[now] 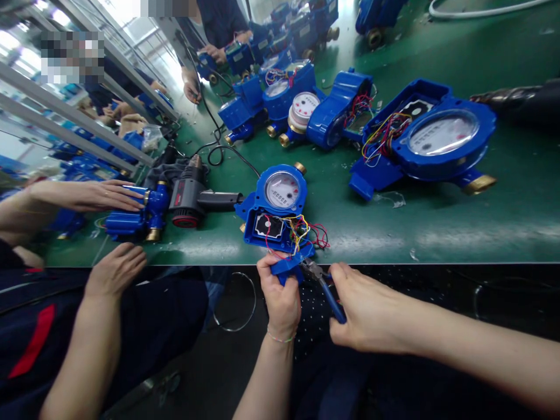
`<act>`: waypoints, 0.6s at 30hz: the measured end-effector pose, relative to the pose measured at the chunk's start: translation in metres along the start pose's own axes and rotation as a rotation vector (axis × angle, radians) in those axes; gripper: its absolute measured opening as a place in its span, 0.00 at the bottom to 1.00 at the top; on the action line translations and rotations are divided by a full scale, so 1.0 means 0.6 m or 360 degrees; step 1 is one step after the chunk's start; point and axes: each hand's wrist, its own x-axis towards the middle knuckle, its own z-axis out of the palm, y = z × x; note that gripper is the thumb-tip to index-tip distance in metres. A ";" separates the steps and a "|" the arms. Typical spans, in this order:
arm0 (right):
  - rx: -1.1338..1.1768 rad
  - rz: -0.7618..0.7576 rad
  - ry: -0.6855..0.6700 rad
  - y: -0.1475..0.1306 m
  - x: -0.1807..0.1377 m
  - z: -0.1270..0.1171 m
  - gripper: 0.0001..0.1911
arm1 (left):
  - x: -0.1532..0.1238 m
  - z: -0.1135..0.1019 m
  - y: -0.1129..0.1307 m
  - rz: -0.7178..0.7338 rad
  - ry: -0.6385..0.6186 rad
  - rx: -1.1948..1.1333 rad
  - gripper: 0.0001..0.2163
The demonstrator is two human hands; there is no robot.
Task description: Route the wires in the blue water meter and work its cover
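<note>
A blue water meter [283, 189] lies near the table's front edge, its round dial facing up. Its electronics box stands open, showing a black part with a silver border and loose red, yellow and white wires [301, 227]. My left hand [282, 294] is closed on the blue plastic cover [289, 265] just in front of the box. In my right hand [361, 309] are pliers [329, 294] with blue handles, their metal jaws at the right side of the cover, by the wires. Whether the jaws grip a wire cannot be made out.
A heat gun [190, 195] lies left of the meter, its cable running behind. Another opened meter [441, 137] and several more stand at the back and right. At the left, a co-worker's hand [94, 195] rests on a meter. The green table [437, 233] carries plastic scraps.
</note>
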 end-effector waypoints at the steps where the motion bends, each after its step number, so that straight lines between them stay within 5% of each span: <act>1: -0.0019 0.0009 -0.0022 -0.002 0.000 0.000 0.21 | 0.000 -0.001 -0.001 0.0011 -0.0012 0.0018 0.17; 13: -0.0206 0.0094 -0.0133 -0.002 -0.001 -0.003 0.23 | -0.003 -0.006 -0.004 0.0023 -0.0050 0.0070 0.16; 18: -0.0055 -0.0094 -0.0159 0.015 0.004 -0.012 0.20 | 0.003 -0.005 0.002 -0.0025 -0.0083 -0.0054 0.17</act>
